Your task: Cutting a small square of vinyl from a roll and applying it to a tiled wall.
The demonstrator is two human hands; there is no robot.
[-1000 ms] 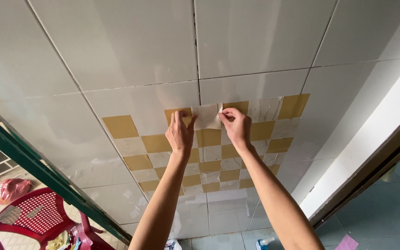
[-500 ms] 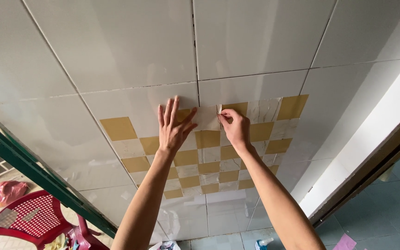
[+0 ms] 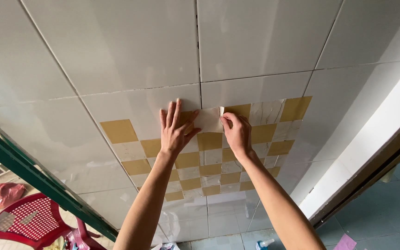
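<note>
A white tiled wall [image 3: 116,41] fills most of the frame, large glossy tiles split by thin dark grout lines. A checkered band of tan and white squares [image 3: 209,169] is seen across the centre, running from mid-left to the upper right of centre and narrowing toward the bottom middle. A pale sticker sheet [image 3: 208,119] is laid over the top edge of that band at frame centre, right under the vertical grout line. The left hand [image 3: 176,132] is pressed flat on the wall just left of the sheet, fingers spread and released, nothing grasped, the thumb reaching the sheet's left edge. The right hand [image 3: 237,134] is set just right of the sheet, fingers curled, the sheet's upper right corner pinched between thumb and fingertips; a small lifted flap is seen there. Both forearms are raised from the bottom centre of the frame. A dark green bar [image 3: 33,176] is cut diagonally across the lower left. A red plastic chair [image 3: 28,224] is seen in the lower left corner, a pink bag [image 3: 3,194] just above it. A dark door frame [image 3: 371,176] is run along the lower right, grey-blue floor tiles [image 3: 385,213] beside it, with a small pink paper [image 3: 346,242] at the bottom right edge.
</note>
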